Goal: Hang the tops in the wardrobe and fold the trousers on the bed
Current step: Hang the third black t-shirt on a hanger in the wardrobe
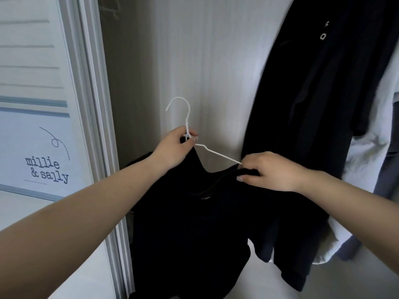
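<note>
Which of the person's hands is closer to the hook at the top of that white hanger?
The left. The left hand pinches the white hanger at its neck, just below the hook. The right hand grips the black top at its collar, near the hanger's shoulder end.
</note>
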`<action>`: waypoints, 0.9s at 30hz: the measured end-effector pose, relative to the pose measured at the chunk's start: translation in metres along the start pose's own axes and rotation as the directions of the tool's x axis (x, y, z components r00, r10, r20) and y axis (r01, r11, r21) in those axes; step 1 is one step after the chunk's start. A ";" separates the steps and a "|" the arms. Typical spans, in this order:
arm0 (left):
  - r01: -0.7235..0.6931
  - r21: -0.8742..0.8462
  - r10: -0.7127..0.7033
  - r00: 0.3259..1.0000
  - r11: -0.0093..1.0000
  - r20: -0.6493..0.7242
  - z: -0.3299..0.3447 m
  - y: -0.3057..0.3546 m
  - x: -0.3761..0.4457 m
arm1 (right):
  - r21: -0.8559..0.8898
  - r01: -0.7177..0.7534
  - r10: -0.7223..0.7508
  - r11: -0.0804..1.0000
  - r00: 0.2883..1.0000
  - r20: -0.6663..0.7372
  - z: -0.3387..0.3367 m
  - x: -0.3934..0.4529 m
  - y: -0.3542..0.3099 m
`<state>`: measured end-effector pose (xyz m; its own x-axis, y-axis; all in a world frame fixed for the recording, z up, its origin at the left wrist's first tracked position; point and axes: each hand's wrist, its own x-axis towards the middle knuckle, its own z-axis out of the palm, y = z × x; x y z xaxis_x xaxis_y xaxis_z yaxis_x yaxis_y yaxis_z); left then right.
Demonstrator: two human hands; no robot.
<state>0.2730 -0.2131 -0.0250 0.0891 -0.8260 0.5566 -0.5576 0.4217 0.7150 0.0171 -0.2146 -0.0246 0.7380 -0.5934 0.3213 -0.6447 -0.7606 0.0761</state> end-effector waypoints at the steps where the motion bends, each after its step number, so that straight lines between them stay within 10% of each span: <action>1: 0.005 -0.023 -0.005 1.000 1.000 0.011 0.003 0.004 0.000 | -0.007 -0.007 0.007 1.000 1.000 -0.022 0.001 0.003 -0.004; 11: 0.114 -0.139 -0.100 0.989 0.984 0.107 -0.032 0.008 -0.002 | 0.121 -0.049 0.091 0.991 0.926 -0.365 0.007 -0.013 0.006; 19: -0.006 0.350 0.007 1.000 0.937 0.000 -0.060 -0.007 0.005 | 0.264 0.007 0.107 0.964 0.903 -0.415 0.009 -0.031 0.011; 27: 0.047 -0.088 -0.011 0.929 0.995 0.369 -0.069 -0.015 -0.009 | 0.483 -0.054 0.283 0.874 0.865 -0.415 0.017 -0.037 0.019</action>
<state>0.3378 -0.1861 -0.0112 -0.2157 -0.9104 0.3530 -0.4778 0.4137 0.7750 -0.0189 -0.2116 -0.0509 0.3734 -0.6189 0.6910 -0.5074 -0.7599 -0.4063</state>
